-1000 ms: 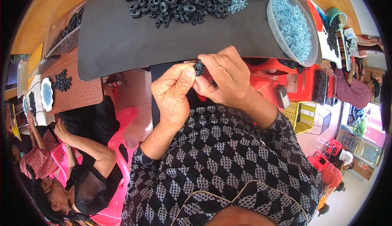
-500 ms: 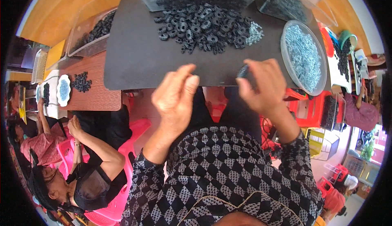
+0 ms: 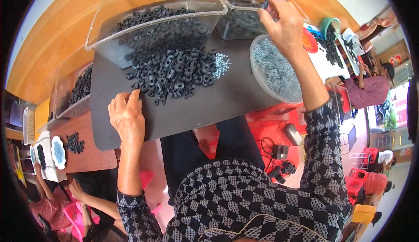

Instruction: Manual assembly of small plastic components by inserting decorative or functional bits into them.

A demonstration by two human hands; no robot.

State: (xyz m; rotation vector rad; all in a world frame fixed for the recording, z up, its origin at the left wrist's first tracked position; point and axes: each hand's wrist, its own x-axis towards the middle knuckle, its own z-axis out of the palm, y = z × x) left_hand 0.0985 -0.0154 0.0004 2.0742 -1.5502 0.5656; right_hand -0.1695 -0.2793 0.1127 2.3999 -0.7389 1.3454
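My right hand (image 3: 284, 25) is raised at the far right, over the smaller clear bin (image 3: 242, 6) of dark parts. Its thumb and fingers pinch a small black plastic part (image 3: 265, 4). Beside the left edge of a heap of black plastic parts (image 3: 178, 74), several with round holes, is my left hand (image 3: 126, 117). Its fingers are bent and somewhat apart, with nothing visible in them. A little pile of tiny silvery pieces (image 3: 221, 65) touches the heap's right side. Near my right forearm stands a round clear tub (image 3: 266, 82) full of similar silvery pieces.
A large clear bin (image 3: 157, 15) of black parts tilts behind the heap on the dark tabletop (image 3: 192, 122). Another clear bin (image 3: 74, 91) stands at left. A neighbour's brown table (image 3: 94, 161) adjoins there. Red stools and a cabled device (image 3: 279, 152) are below right; other people sit nearby.
My right hand has risen from the table's front edge to the far right bin with the black part. My left hand has moved left, beside the heap. The view has turned.
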